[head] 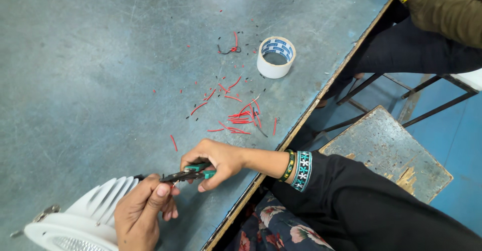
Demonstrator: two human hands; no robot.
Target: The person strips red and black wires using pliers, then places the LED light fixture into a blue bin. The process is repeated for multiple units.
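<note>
My right hand (pixel 217 160) grips small green-handled pliers (pixel 190 173) near the table's front edge. Their dark jaws point left and meet a thin wire end pinched in the fingers of my left hand (pixel 142 212). That hand rests against a white ribbed lamp housing (pixel 85 216) lying at the lower left. My right wrist wears a green bangle and a patterned cuff on a black sleeve.
Several cut red and black wire bits (pixel 236 115) lie scattered mid-table. A roll of white tape (pixel 275 56) stands beyond them. The grey-blue table (pixel 75 70) ends in a worn edge on the right. A metal stool (pixel 386 150) stands beside it. Another person's sleeve (pixel 447 10) is top right.
</note>
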